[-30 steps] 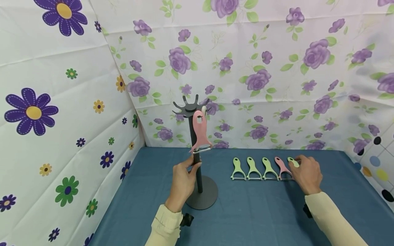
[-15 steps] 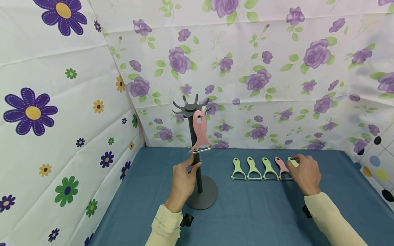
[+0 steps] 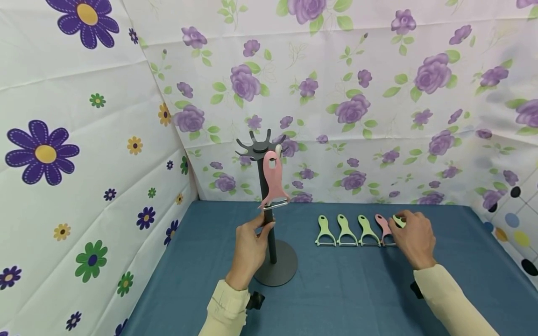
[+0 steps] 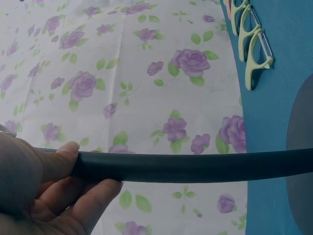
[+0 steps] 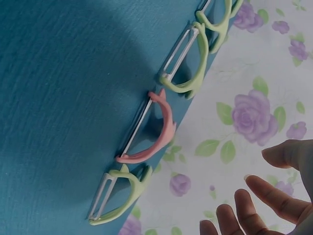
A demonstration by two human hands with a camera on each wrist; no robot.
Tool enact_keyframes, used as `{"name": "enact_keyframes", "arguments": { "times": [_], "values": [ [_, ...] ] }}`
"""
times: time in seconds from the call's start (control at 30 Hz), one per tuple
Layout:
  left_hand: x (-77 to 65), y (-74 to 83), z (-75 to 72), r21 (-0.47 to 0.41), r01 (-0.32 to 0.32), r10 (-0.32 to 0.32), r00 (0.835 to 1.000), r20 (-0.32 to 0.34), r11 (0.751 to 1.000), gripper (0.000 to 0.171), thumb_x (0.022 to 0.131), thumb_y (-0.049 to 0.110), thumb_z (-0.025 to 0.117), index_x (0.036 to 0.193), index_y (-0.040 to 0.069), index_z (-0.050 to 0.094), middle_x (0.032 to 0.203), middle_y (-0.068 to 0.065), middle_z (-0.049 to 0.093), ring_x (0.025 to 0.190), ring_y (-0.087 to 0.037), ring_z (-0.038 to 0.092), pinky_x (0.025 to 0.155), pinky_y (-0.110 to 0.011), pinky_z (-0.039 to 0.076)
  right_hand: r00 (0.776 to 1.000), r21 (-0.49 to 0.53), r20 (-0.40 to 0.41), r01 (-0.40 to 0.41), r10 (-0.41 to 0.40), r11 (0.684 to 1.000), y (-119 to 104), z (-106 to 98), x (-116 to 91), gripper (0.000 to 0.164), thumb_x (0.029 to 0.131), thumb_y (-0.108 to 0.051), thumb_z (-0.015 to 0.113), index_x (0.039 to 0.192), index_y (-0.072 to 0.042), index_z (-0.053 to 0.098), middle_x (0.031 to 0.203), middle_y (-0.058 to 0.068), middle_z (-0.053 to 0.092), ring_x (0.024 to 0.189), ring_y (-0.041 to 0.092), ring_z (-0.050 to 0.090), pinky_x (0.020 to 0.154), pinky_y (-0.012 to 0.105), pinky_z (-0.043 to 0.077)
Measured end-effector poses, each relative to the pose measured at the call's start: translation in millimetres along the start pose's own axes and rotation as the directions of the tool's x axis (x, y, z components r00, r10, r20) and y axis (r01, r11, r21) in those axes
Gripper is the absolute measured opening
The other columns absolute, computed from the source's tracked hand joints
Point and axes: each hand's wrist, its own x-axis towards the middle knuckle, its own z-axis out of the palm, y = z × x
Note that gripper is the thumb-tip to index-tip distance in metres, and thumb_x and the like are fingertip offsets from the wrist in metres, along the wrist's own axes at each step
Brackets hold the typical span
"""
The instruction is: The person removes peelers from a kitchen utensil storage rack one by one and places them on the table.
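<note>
My left hand (image 3: pixel 248 247) grips the dark post (image 4: pixel 195 167) of an upright utensil stand, thumb and fingers around it. A pink peeler (image 3: pixel 275 179) hangs from one arm of the stand's top, blade down. Behind its handle shows a pale rounded tip. My right hand (image 3: pixel 414 235) hovers over the green peeler (image 3: pixel 400 221) at the right end of a row, hiding most of it in the head view. In the right wrist view, thumb and fingers are spread apart with nothing between them. Just left of this hand lies another pink peeler (image 5: pixel 168 129).
Several green peelers (image 3: pixel 344 228) continue the row to the left, handles pointing away from me. The stand's round base (image 3: pixel 277 275) sits on the blue tablecloth (image 3: pixel 336 298). Floral cloth (image 3: pixel 378 154) rises behind the table, and a flowered sheet (image 3: pixel 105 196) on the left.
My right hand has shifted slightly left, covering more of the lying pink peeler. The left hand and the stand have stayed put.
</note>
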Motion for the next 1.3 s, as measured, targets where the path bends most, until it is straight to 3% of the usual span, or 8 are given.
{"name": "enact_keyframes", "arguments": {
  "times": [0.4,0.63,0.93,1.3],
  "values": [
    [1.0,0.5,1.0,0.005,-0.006,0.006,1.000,-0.007,1.000,0.031,0.102,0.016,0.063,0.131,0.010,0.070,0.117,-0.013,0.076,0.109,-0.027,0.074,0.088,-0.043,0.063,1.000,0.015,-0.021,0.005,-0.004,1.000,-11,-4,-2,0.034,0.098,-0.027,0.066,0.118,0.001,0.071,0.111,0.027,0.063,0.100,0.046,0.058,0.065,0.059,0.050],
    [1.0,0.8,0.9,0.007,-0.010,0.010,1.000,-0.008,1.000,0.032,0.102,0.016,0.063,0.133,0.010,0.069,0.117,-0.013,0.076,0.108,-0.029,0.074,0.085,-0.044,0.064,0.998,0.033,-0.063,0.028,-0.026,0.999,-18,-7,-3,0.031,0.098,-0.026,0.067,0.116,-0.001,0.071,0.108,0.025,0.064,0.096,0.044,0.058,0.065,0.058,0.049],
    [1.0,0.7,0.6,0.000,-0.002,0.002,1.000,0.000,1.000,0.033,0.102,0.017,0.063,0.135,0.010,0.067,0.118,-0.011,0.076,0.111,-0.025,0.073,0.089,-0.043,0.063,0.995,0.052,-0.082,0.061,-0.057,0.997,-26,-9,-6,0.031,0.097,-0.026,0.070,0.116,-0.001,0.072,0.107,0.025,0.064,0.090,0.041,0.059,0.062,0.055,0.048],
    [0.8,0.7,1.1,0.009,-0.006,0.006,1.000,-0.011,1.000,0.032,0.102,0.016,0.064,0.133,0.011,0.069,0.116,-0.011,0.077,0.107,-0.027,0.074,0.079,-0.040,0.064,0.991,0.087,-0.101,0.101,-0.092,0.991,-33,-14,-12,0.030,0.096,-0.024,0.073,0.114,-0.001,0.073,0.105,0.026,0.065,0.091,0.041,0.060,0.065,0.055,0.048]
  ]
}}
